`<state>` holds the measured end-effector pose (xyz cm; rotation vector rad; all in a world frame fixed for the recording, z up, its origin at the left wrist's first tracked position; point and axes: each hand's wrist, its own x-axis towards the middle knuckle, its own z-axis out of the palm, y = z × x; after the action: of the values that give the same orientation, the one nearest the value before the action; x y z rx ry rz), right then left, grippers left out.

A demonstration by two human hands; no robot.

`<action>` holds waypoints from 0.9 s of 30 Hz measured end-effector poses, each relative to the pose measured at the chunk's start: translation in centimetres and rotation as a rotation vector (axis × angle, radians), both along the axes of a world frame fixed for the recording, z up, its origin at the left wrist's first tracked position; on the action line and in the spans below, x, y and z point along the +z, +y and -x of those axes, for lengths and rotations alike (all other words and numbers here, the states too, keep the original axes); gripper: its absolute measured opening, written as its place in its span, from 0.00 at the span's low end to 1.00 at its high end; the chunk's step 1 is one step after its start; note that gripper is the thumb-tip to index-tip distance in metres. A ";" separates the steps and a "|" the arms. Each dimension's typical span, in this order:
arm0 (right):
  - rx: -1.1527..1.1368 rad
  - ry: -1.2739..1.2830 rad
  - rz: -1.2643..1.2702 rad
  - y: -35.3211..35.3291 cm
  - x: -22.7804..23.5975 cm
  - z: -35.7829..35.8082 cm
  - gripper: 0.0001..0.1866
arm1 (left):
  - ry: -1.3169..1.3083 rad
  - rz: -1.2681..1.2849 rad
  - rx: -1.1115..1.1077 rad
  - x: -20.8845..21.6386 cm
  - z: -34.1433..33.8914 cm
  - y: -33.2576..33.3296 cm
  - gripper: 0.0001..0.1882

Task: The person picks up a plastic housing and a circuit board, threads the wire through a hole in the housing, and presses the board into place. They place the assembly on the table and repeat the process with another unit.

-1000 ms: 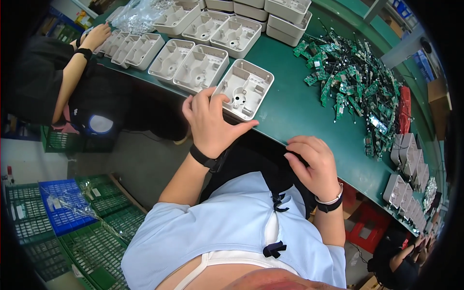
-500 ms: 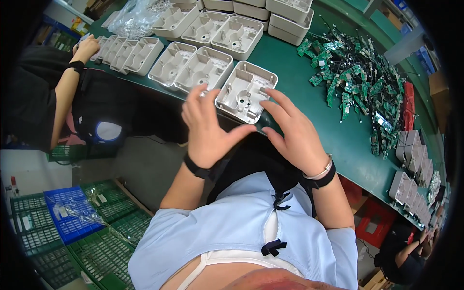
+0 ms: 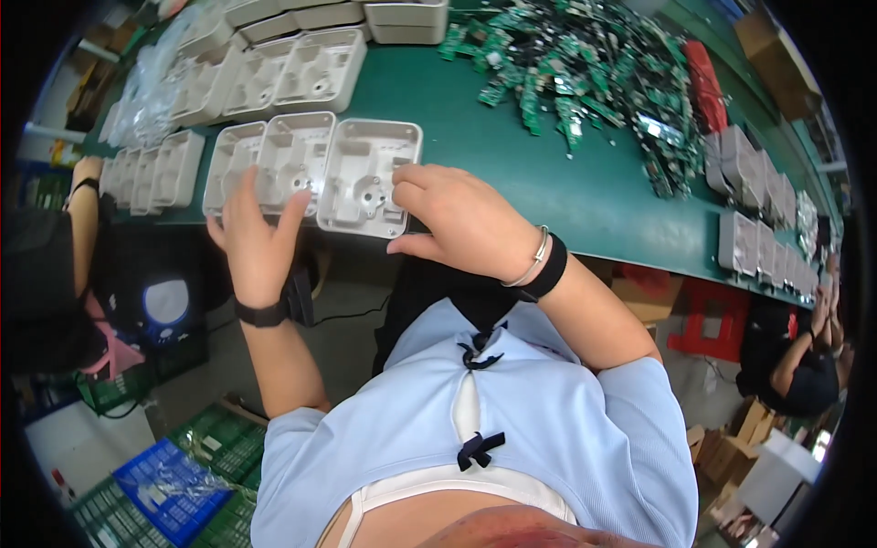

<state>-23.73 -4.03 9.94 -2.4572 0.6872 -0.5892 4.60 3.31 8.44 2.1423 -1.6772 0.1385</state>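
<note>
Three light grey plastic housings stand side by side, open side up, along the near edge of the bench: a left housing point(image 3: 219, 187), a middle housing point(image 3: 306, 137) and a right housing point(image 3: 352, 151). My left hand point(image 3: 256, 245) is open, its fingers spread over the near side of the left and middle housings. At the right housing, my right hand point(image 3: 461, 219) has its fingers bent over the right wall and its thumb by the near right corner, gripping that edge. Posts and a round recess show inside the right housing; my right fingers hide part of its wall.
More housings point(image 3: 320, 68) stand behind, with stacks beyond. A heap of green circuit boards with wires point(image 3: 585, 68) lies across the back right, beside a red bag point(image 3: 703, 87). A co-worker's arm point(image 3: 84, 228) is at the left; crates point(image 3: 169, 489) stand below.
The right housing now sits level and close against the middle one. My left hand has moved left over the row; my right hand has closed on the right housing's edge. The view has shifted right.
</note>
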 end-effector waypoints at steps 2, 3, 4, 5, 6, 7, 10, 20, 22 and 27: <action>-0.026 0.008 0.002 0.4 -0.1 1.7 0.20 | 0.022 0.009 -0.051 -0.4 1.5 0.6 0.37; -0.026 0.004 0.007 0.7 0.0 2.6 0.21 | 0.032 0.021 -0.075 -0.4 2.3 0.9 0.37; -0.021 -0.001 0.013 1.0 -0.1 3.5 0.22 | 0.041 0.035 -0.095 -0.5 3.1 1.3 0.37; -0.031 0.003 0.012 1.3 0.0 4.5 0.22 | 0.045 0.033 -0.105 -0.5 3.9 1.8 0.37; -0.056 0.008 0.026 1.8 0.0 5.8 0.22 | 0.053 0.032 -0.139 -0.3 4.9 2.2 0.36; -0.075 0.012 0.040 2.4 0.0 7.2 0.22 | 0.059 0.031 -0.167 -0.2 5.9 2.7 0.36; -0.131 0.038 0.049 4.1 0.6 11.7 0.23 | 0.064 0.033 -0.256 0.1 9.5 2.9 0.35; -0.362 0.082 0.044 6.9 1.1 21.0 0.24 | 0.046 0.038 -0.591 0.9 17.1 -0.8 0.35; -0.380 0.074 0.036 6.5 1.0 21.3 0.24 | 0.052 0.039 -0.607 0.8 17.2 -2.1 0.35; -0.389 0.051 0.064 5.7 1.6 21.3 0.24 | -0.003 0.084 -0.603 1.5 17.9 -2.8 0.34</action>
<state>-44.99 1.67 11.57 -2.4169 1.1983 -0.7026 -13.25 0.48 9.95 1.4934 -2.1895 0.0326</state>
